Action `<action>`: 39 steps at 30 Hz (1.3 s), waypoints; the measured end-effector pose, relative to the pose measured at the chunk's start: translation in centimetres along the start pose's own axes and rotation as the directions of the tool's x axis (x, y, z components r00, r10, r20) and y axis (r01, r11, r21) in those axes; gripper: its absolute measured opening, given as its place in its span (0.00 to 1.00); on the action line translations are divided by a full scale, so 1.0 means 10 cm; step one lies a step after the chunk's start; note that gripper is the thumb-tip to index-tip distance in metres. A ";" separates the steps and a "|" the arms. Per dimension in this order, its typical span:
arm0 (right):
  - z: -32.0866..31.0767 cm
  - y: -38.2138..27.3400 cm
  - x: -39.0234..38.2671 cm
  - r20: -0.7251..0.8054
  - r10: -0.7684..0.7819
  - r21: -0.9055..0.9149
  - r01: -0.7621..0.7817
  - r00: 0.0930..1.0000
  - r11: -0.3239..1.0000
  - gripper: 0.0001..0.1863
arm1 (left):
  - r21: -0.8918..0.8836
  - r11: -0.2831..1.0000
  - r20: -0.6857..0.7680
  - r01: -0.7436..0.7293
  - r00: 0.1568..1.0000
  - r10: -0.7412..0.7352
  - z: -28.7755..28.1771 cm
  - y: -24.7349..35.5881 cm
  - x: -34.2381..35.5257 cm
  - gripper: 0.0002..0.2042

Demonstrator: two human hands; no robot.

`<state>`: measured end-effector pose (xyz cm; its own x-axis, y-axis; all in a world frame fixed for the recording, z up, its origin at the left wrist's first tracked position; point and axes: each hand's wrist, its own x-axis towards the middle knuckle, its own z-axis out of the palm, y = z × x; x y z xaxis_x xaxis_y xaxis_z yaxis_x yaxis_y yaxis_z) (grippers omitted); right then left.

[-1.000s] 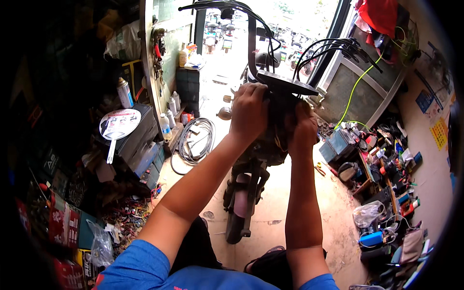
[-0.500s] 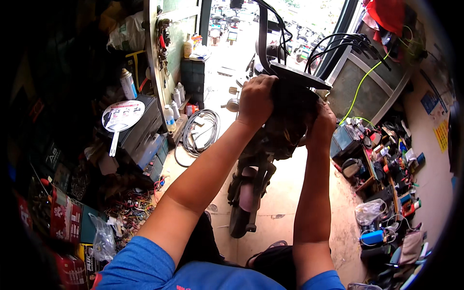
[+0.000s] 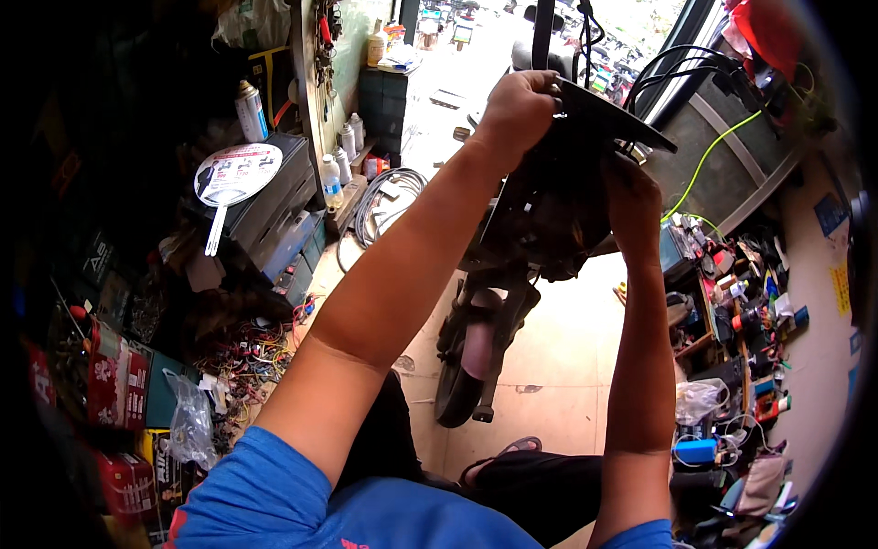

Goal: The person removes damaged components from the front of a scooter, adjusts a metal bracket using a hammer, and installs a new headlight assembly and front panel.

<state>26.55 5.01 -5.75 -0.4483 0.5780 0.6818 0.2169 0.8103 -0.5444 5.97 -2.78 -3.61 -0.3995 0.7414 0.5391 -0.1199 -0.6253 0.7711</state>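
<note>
A dark two-wheeler, its wheel (image 3: 462,366) below, stands before me between my arms. At its top, a flat black panel (image 3: 617,114) slopes down to the right. My left hand (image 3: 521,114) is closed on the panel's left end, with the thumb and fingers round the edge. Beneath the panel's right side, my right hand (image 3: 634,201) is curled against the dark body (image 3: 549,210); deep shadow hides what its fingertips hold. A black strap (image 3: 543,37) runs upward behind the panel.
At left, a round white fan (image 3: 238,174) and a spray can (image 3: 250,112) rest on a dark case. Coiled cable (image 3: 384,206) and tangled wires (image 3: 261,361) lie on the floor. Cluttered shelves (image 3: 732,320) line the right side. Black cables (image 3: 686,69) hang near the doorway.
The panel now slopes more steeply down to the right. My left hand has shifted to its left end, while my right hand sits lower beneath it. The whole view has shifted a little.
</note>
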 end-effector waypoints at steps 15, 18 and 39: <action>0.19 0.03 -0.05 0.015 0.097 0.092 -0.098 0.995 0.991 0.16 | -0.033 0.996 0.218 0.077 0.973 -0.068 -0.02 0.33 0.54 0.14; 0.21 -0.04 -0.05 -0.112 0.115 0.059 -0.108 0.987 0.992 0.16 | 0.161 0.987 0.129 -0.027 0.992 0.006 0.04 0.26 0.66 0.10; -2.04 0.10 -1.32 -0.235 0.446 0.276 -0.381 0.864 0.883 0.16 | 0.273 0.961 0.012 0.030 0.999 -0.034 0.10 0.38 0.43 0.12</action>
<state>50.39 0.12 -5.34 -0.0871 0.8832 0.4609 0.1225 0.4687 -0.8748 4.69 -1.74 2.01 -0.3846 0.7653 0.5162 0.1213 -0.5125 0.8501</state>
